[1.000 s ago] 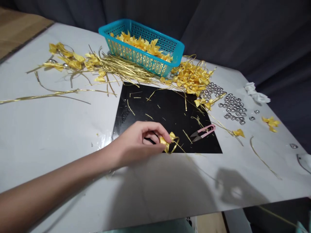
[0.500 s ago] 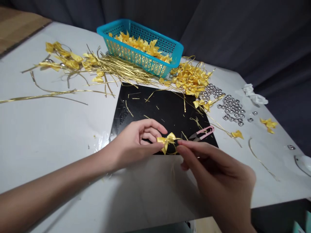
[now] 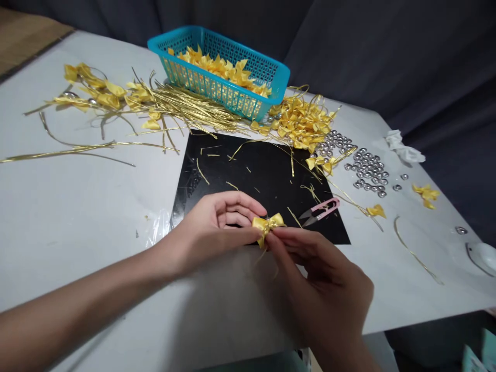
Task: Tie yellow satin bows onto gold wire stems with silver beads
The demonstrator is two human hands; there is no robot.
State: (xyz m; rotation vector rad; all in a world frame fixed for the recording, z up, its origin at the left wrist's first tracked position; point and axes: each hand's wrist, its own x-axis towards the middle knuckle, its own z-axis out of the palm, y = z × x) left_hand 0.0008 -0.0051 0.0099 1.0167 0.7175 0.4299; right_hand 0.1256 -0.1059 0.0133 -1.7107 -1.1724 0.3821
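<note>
A small yellow ribbon bow [image 3: 267, 225] is held over the near edge of the black mat [image 3: 248, 170], with thin gold cord at its middle. My left hand [image 3: 225, 222] pinches the bow's left side between thumb and fingers, the other fingers curled behind. My right hand [image 3: 321, 274] is closed in a pinch at the bow's lower right, on the gold cord by its knot; the fingertips partly hide the cord. Pink-handled thread snips [image 3: 321, 211] lie on the mat just beyond my right hand.
A turquoise basket [image 3: 279, 82] of yellow bows stands at the back. Gold cords [image 3: 194, 108] lie before it, with a pile of yellow bows [image 3: 306, 121] to its right. Silver beads [image 3: 368, 170] are scattered at right. Cord scraps dot the mat; dark curtain hangs behind.
My right hand has moved left, from the cord's end right up against the bow. The left hand keeps its hold, and the bow has turned slightly. The view has shifted a little.
</note>
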